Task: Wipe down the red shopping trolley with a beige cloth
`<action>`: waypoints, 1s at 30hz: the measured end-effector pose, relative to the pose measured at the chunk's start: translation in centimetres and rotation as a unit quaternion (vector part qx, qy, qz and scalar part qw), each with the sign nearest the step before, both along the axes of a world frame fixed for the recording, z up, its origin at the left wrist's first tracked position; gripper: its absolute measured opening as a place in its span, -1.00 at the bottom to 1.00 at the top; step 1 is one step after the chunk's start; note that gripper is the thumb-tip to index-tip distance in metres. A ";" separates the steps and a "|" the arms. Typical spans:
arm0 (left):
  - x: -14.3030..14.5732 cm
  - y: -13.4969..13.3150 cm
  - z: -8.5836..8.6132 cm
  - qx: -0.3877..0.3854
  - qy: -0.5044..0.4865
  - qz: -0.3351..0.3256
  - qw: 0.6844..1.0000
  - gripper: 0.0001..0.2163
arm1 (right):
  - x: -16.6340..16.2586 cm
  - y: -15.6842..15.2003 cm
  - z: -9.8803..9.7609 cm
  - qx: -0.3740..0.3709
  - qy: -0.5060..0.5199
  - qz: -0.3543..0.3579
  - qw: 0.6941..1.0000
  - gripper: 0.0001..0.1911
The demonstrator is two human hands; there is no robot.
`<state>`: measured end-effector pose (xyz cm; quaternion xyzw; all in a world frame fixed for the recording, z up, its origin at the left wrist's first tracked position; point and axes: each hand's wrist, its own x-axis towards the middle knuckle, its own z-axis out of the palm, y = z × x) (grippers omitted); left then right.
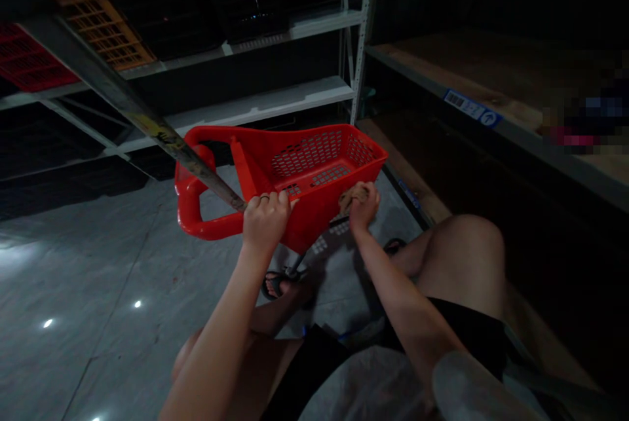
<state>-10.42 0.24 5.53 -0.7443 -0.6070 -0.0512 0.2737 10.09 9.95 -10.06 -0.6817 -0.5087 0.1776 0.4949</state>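
A red plastic shopping cart (314,211) with perforated basket walls and a looped handle stands in front of me. My left hand (266,218) is closed over its near upper rim, a ring on one finger. A worn metal pole (162,133) slants down from the upper left across the cart handle and disappears at this hand; I cannot tell whether the fingers grip it as well. A crumpled brown cloth (352,198) is bunched in my right hand (364,206), which presses it against the cart's outer side near the far end. The basket's visible floor is bare.
Metal shelving (304,97) runs behind the cart, with a yellow crate (105,25) and a red crate (32,57) at upper left. Wooden shelves (417,57) with a blue label (472,109) flank my right. My feet are on the grey floor (98,277).
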 end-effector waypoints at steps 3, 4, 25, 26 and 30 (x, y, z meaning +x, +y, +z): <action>-0.2 -0.2 0.3 0.002 0.016 -0.009 1.000 -0.58 | 0.5 2.2 1.0 0.013 0.030 -0.049 0.998 -0.59; -0.3 -0.3 0.4 -0.003 0.021 -0.012 1.000 -0.59 | -0.4 2.1 1.3 0.022 0.042 -0.049 0.998 -0.62; 5.0 13.1 -1.9 -0.285 -0.321 -0.114 0.896 -0.68 | 6.2 11.1 2.0 0.055 0.152 -0.037 0.986 -0.60; 4.9 13.1 -1.9 -0.288 -0.328 -0.105 0.894 -0.68 | 6.3 12.0 1.9 0.046 0.149 -0.038 0.987 -0.58; 4.8 13.3 -1.7 -0.300 -0.333 -0.082 0.890 -0.69 | 2.1 10.1 0.3 0.026 0.121 0.018 0.992 -0.57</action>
